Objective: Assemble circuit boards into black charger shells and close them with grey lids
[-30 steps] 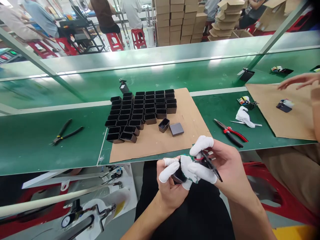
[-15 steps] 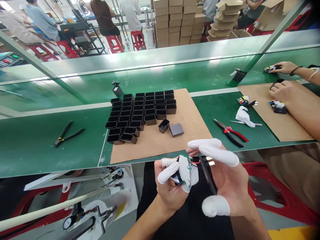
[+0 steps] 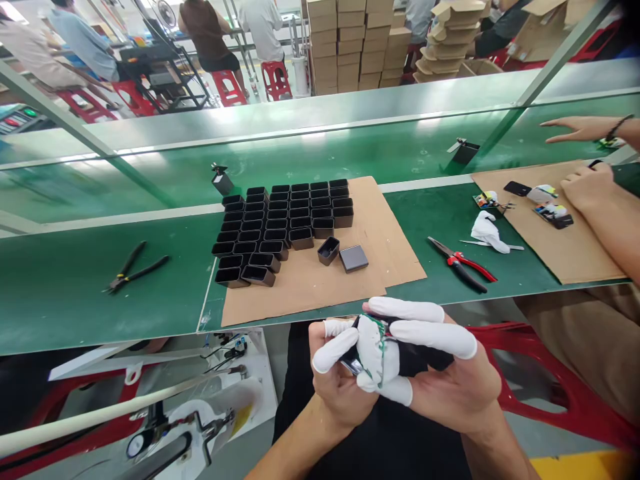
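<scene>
Low over the lap, the left hand [image 3: 345,373] and right hand [image 3: 440,373] are pressed together around a small black part with a green-edged circuit board [image 3: 373,347], held just short of the bench edge so both thumbs and white finger cots can bear on it. The left fingers curl and pinch it from below, and the right hand's two capped fingers lie flat across its top. The part is mostly covered by fingers, so its shape and which way it faces are hard to make out. Just beyond the hands, on a cardboard sheet [image 3: 380,227], two loose black housings [image 3: 341,254] lie apart from the packed block of open black housings [image 3: 285,223], within easy reach. To the right of the hands rest red-handled cutters [image 3: 463,265] and a white cloth [image 3: 487,231]; far to the left lie black pliers [image 3: 133,267]. Farther right, another person's hands [image 3: 590,160] are cut off by the frame.
</scene>
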`<state>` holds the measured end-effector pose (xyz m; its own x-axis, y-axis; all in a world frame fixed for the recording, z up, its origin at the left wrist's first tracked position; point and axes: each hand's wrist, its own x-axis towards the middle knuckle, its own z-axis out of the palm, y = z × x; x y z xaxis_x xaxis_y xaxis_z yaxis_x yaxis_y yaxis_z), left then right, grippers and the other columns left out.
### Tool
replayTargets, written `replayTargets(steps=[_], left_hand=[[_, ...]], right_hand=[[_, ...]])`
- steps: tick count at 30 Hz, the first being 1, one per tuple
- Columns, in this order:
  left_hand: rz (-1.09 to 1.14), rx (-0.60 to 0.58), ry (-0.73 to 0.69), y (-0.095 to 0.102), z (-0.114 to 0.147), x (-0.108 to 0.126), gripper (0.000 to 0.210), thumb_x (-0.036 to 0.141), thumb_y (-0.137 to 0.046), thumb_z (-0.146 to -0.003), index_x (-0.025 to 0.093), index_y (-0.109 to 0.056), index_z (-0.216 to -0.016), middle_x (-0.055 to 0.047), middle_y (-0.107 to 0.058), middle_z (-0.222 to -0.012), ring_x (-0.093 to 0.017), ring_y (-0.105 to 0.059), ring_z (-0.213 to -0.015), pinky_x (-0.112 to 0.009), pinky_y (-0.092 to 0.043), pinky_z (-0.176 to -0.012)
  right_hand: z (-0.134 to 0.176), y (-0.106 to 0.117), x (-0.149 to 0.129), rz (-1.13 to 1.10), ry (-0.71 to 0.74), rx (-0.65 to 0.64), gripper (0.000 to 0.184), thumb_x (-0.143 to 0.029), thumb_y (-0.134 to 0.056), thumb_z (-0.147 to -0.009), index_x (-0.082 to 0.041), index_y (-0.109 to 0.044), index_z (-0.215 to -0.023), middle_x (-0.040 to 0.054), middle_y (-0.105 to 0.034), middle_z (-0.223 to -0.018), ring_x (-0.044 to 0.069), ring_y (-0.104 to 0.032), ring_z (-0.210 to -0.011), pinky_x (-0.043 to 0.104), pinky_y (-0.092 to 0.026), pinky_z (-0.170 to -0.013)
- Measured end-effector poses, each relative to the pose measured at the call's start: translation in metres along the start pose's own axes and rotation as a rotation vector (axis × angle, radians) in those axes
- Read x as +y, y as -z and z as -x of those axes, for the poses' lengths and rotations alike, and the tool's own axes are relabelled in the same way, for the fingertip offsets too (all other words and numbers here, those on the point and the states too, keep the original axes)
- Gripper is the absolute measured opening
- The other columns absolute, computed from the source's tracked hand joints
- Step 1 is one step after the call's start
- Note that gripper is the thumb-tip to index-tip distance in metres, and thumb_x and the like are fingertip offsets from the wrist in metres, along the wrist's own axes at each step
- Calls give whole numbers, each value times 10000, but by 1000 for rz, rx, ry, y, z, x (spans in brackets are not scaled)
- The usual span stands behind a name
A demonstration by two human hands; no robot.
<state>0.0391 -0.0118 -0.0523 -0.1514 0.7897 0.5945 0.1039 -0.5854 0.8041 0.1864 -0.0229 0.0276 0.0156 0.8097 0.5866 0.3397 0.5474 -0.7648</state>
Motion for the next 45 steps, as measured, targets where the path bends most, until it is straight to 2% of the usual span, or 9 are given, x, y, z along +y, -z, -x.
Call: replayTargets(steps=[4,9,15,19,26,33,39,42,45], left_hand=[[51,109,-53,-4,-9,2,568,234,-868,-887,311,-624,-1394,-56,-651,-1154,-223,-772,-902,-365,-724,-754],[18,171,-11,-9,-26,11,615,74,-843,-846,276,-548,-1346,-53,-633,-1188,-215,-744,-1025,-314,-690,-758],[132,196,110,-23,-34,30,389,168,-771,-981,313,-498,-1217,-10,-556,-1127,-156,-680,-961,-231,-641,-684],[199,263,170,-31,-38,40,230,223,-675,-1070,306,-461,-1086,16,-493,-1037,-144,-653,-960,-254,-658,-772],[138,256,50,-28,-39,36,351,252,-764,-1024,316,-425,-1086,7,-542,-1052,-155,-659,-942,-232,-629,-692],[138,201,55,-19,-31,29,405,434,-813,-964,312,-446,-1088,-26,-597,-1054,-221,-669,-919,-343,-635,-746],[127,202,64,-19,-37,35,278,406,-671,-1065,305,-413,-1035,-2,-538,-977,-202,-680,-909,-326,-635,-760],[124,248,42,-21,-38,36,301,367,-719,-1045,305,-424,-1048,-1,-556,-1009,-193,-688,-924,-300,-625,-700],[71,291,-2,-20,-40,36,350,363,-768,-1016,289,-427,-993,20,-540,-936,-186,-697,-889,-307,-614,-701]], right_hand=[[1,1,-2,-82,-6,107,743,-189,-1050,-734,-331,-705,-1376,98,-819,-1342,325,-838,-1165,490,-737,-965],[5,7,-15,-238,-152,243,624,-309,-1047,-761,-292,-762,-1315,97,-838,-1212,365,-802,-1139,568,-717,-957],[2,9,-24,-244,-243,182,739,-287,-1113,-644,-297,-762,-1294,68,-825,-1178,330,-814,-1076,484,-715,-949],[-8,10,-26,-255,-266,118,693,-245,-1110,-640,-304,-761,-1236,55,-831,-1213,304,-830,-1072,414,-729,-919],[-12,14,-27,-188,-194,12,696,-272,-1088,-684,-351,-742,-1283,58,-838,-1217,328,-827,-1037,466,-722,-912],[-21,7,-34,-83,-140,31,588,-292,-1059,-739,-367,-726,-1218,32,-851,-1109,305,-842,-1012,413,-727,-838],[-25,8,-35,-37,-82,-32,618,-208,-1053,-731,-333,-701,-1224,50,-856,-1184,315,-874,-1022,385,-744,-857],[-20,10,-34,-14,-73,11,628,-253,-1050,-746,-362,-696,-1253,36,-857,-1119,302,-861,-1018,388,-740,-800],[-13,13,-34,-4,-57,-43,721,-218,-1057,-717,-381,-700,-1322,58,-861,-1161,337,-854,-1031,440,-741,-770]])
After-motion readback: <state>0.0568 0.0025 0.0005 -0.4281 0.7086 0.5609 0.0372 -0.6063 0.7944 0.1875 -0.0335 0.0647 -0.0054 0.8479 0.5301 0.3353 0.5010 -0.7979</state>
